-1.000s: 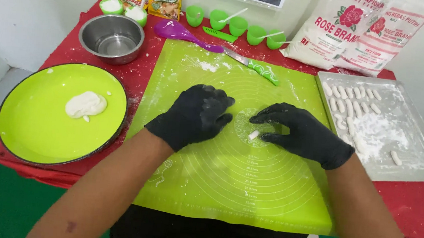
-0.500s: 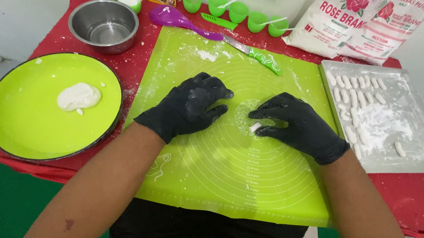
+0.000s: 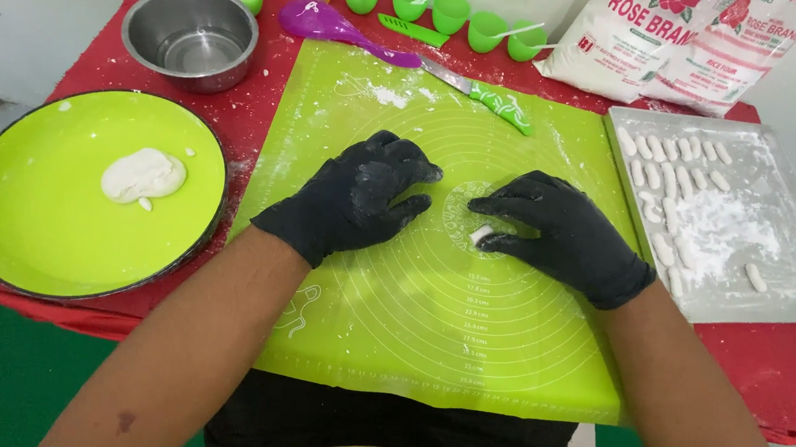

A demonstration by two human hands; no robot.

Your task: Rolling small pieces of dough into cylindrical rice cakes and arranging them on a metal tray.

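Black-gloved right hand (image 3: 565, 235) lies on the green silicone mat (image 3: 445, 348), fingertips curled around one small white dough piece (image 3: 480, 234) at mat centre. Left hand (image 3: 362, 198) rests flat beside it, fingers loosely together, holding nothing. One dough lump (image 3: 143, 175) sits on the green plate (image 3: 34, 226). Mat's near half lies open.

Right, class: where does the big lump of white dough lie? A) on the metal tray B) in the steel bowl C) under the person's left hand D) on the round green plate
D: the dough lump rests on the round green plate, left of the mat.
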